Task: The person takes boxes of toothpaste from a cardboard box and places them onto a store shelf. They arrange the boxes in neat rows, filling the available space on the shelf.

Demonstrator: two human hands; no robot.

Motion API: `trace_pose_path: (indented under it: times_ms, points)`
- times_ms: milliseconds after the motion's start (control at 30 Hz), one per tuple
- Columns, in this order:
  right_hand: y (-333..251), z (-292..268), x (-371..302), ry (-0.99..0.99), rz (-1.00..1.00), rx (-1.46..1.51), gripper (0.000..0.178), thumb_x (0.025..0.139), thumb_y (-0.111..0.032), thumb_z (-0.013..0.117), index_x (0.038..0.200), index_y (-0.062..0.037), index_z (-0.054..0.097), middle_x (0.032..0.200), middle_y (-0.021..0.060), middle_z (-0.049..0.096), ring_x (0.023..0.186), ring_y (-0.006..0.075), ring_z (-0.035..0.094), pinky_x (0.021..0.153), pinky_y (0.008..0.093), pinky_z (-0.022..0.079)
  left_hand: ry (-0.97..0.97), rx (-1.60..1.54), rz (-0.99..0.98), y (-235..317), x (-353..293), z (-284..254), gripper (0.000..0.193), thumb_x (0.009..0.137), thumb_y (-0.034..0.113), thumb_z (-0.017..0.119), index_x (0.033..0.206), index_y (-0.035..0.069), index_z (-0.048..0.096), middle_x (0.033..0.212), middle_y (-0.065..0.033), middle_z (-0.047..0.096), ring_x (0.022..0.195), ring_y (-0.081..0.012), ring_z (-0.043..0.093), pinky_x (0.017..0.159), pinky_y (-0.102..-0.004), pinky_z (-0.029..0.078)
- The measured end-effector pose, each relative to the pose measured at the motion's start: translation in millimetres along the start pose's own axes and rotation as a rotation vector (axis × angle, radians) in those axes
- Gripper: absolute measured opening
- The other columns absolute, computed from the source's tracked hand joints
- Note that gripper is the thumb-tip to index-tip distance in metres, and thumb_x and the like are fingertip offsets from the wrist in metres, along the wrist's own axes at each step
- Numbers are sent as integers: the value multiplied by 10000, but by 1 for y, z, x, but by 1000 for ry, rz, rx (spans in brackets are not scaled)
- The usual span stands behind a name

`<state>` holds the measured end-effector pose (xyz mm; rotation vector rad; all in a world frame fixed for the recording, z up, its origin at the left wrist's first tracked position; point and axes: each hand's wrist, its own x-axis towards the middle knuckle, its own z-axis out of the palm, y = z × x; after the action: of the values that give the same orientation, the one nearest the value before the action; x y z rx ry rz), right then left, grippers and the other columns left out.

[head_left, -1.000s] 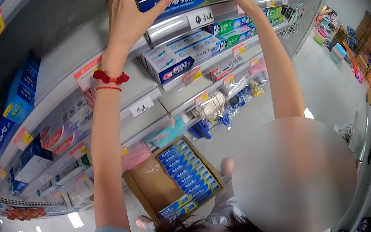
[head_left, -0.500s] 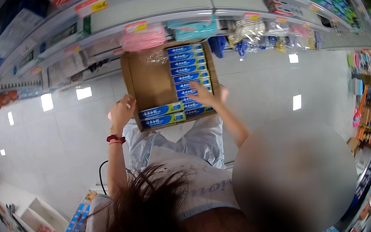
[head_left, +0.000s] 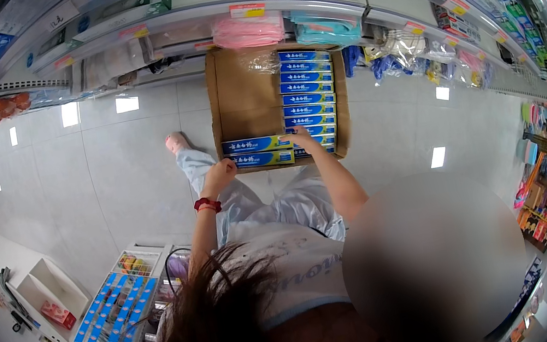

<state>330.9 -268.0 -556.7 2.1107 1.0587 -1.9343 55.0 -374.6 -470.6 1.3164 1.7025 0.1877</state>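
Note:
A shallow open cardboard box (head_left: 244,97) is in front of me, by the shelf. Slim blue-and-green toothpaste boxes (head_left: 307,86) are stacked along its right side. Near its front left, two more toothpaste boxes (head_left: 259,160) lie side by side; bare cardboard shows behind them. My left hand (head_left: 220,174) has its fingers curled on the cardboard box's near left corner. My right hand (head_left: 306,139) is over the near part of the right stack, fingers apart, their tips close to the right end of the left-hand boxes; whether they touch cannot be made out.
Shelves with price tags (head_left: 248,10) run across the far side. Pink packs (head_left: 248,32) and turquoise packs (head_left: 324,27) sit on the lowest one, just beyond the cardboard box. My foot (head_left: 176,142) stands on the tiled floor at left. A blue display rack (head_left: 109,333) is behind me at left.
The view has shifted, and the cardboard box now appears farther right. My right hand has moved nearer to me and left across the toothpaste boxes. My left foot has come into sight.

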Motion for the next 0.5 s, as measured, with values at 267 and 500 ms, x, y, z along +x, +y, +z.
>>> trace_pose_path:
  times_ms: [267, 500]
  points:
    - [-7, -9, -9, -167, 92, -117, 932, 521, -300, 818, 1261, 28, 356, 1238, 153, 427, 1120, 253, 446, 879, 336, 401, -19, 81, -114, -38, -17, -9, 171, 756, 188, 511, 820, 85, 631, 754, -174, 628, 726, -361, 605, 666, -439, 482]
    - [-51, -18, -51, -195, -131, -247, 769, 509, -316, 818, 1090, 81, 506, 1050, 173, 542, 952, 209, 541, 741, 254, 445, 30, 22, -134, -35, -4, -21, 211, 733, 186, 532, 908, 99, 612, 773, -160, 636, 762, -346, 608, 706, -420, 478]
